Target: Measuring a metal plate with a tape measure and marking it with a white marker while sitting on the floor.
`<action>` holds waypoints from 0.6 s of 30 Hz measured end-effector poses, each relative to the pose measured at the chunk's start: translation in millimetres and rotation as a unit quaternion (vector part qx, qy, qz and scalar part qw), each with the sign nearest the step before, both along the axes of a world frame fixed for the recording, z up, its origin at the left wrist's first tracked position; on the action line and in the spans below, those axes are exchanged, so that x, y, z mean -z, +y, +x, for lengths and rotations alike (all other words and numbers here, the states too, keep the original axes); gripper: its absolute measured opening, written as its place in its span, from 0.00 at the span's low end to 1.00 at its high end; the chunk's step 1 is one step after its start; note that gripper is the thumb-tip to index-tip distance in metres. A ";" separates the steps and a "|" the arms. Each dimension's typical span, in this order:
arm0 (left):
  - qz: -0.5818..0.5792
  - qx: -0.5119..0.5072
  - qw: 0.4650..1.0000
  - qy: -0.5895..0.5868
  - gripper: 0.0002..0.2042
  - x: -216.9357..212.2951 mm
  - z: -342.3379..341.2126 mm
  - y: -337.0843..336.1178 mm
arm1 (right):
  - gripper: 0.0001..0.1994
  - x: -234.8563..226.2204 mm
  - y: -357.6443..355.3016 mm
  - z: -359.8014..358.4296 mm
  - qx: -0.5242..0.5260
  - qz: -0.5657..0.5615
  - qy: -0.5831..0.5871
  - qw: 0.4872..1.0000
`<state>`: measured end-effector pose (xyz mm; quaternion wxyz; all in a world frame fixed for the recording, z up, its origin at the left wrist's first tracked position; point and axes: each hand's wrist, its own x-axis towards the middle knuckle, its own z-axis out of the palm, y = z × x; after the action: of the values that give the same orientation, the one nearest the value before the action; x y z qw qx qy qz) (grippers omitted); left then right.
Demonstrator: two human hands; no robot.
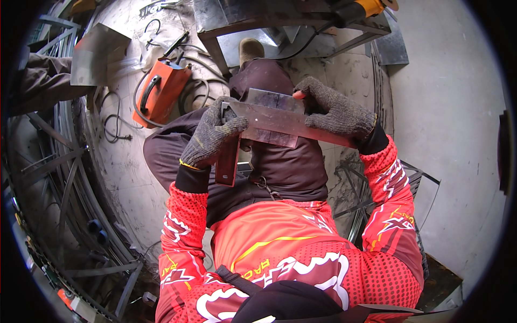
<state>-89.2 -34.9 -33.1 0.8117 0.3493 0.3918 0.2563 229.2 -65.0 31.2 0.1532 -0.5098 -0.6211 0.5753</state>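
Note:
Over my raised knee I hold a try square (269,118) with a long steel blade and a dark red handle. My left hand (207,137), in a grey knit glove, is closed round the corner where the blade meets the handle. The blade lies across a small metal plate (272,100), whose edges show above and below it. At the far end of the blade my right hand (342,113) is closed, also gloved, with its thumb on the blade. A bare fingertip shows through that glove beside the plate. The right fingers' grip on the plate's edge is partly hidden.
An orange box-shaped machine (160,89) with cables stands on the floor to the left. Ahead is a metal workbench (215,54), with a yellow power tool (369,8) on it. Metal framing (70,188) lines the left. Another person's leg (46,81) shows by a bent sheet (97,56).

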 end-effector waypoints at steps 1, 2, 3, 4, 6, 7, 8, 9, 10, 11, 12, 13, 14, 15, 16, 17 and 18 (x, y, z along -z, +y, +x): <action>0.000 0.001 1.000 0.000 0.16 -1.1 0.9 0.1 | 0.24 -0.6 -0.2 0.4 0.001 0.000 0.000 1.000; -0.005 0.001 1.000 0.000 0.16 -3.6 2.1 -0.1 | 0.24 -0.8 -0.4 0.5 0.003 -0.006 -0.001 1.000; -0.011 0.001 1.000 0.000 0.15 -4.6 3.1 -0.2 | 0.24 -0.7 -0.9 0.6 0.005 -0.012 -0.001 1.000; -0.011 0.001 1.000 0.000 0.15 -4.7 3.3 -0.1 | 0.24 0.8 -1.9 0.2 0.005 -0.012 -0.001 1.000; -0.011 0.006 1.000 -0.018 0.16 -4.5 3.6 0.1 | 0.23 5.6 -4.5 -0.6 0.030 0.013 0.029 0.999; -0.011 0.005 1.000 -0.017 0.16 -5.2 3.7 -0.2 | 0.23 6.6 -4.5 -0.8 0.030 0.013 0.030 0.999; -0.010 0.002 1.000 -0.012 0.16 -6.3 4.0 -0.5 | 0.23 7.4 -4.3 -0.7 0.028 0.017 0.032 0.999; -0.008 -0.002 1.000 -0.007 0.16 -6.9 4.0 -0.7 | 0.23 8.3 -4.2 -0.5 0.027 0.022 0.034 0.999; -0.008 -0.002 1.000 -0.007 0.16 -6.9 4.0 -0.6 | 0.23 8.9 -4.1 -0.4 0.027 0.022 0.034 0.999; -0.004 0.000 1.000 -0.001 0.16 -6.7 4.0 -0.5 | 0.23 9.6 -3.9 -0.2 0.026 0.028 0.035 0.999; -0.001 0.001 1.000 0.006 0.17 -6.4 4.0 -0.4 | 0.23 9.9 -3.8 -0.1 0.026 0.034 0.035 0.998; -0.001 0.001 1.000 0.006 0.17 -5.1 3.1 -0.6 | 0.23 7.3 -2.7 -0.2 0.025 0.034 0.036 0.998; 0.000 0.003 1.000 0.007 0.17 -3.0 1.8 -0.7 | 0.23 2.2 -0.9 -0.1 0.013 0.012 0.022 1.000; 0.002 0.005 1.000 0.007 0.17 -2.0 0.6 -0.7 | 0.23 -0.4 0.3 -0.3 0.001 -0.010 0.008 1.000; 0.001 0.006 1.000 0.007 0.17 -2.1 0.8 -0.4 | 0.23 0.1 0.3 0.3 0.001 -0.010 0.008 1.000; -0.006 0.008 1.000 0.008 0.17 -2.6 1.0 0.0 | 0.23 1.0 0.6 1.0 0.000 -0.014 0.009 1.000; -0.012 0.010 1.000 0.010 0.16 -3.0 1.3 0.4 | 0.23 1.6 0.7 1.5 -0.001 -0.018 0.010 1.000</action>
<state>-87.9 -34.5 -30.0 0.8146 0.3456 0.3993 0.2399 230.7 -64.3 29.6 0.1498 -0.5060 -0.6093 0.5918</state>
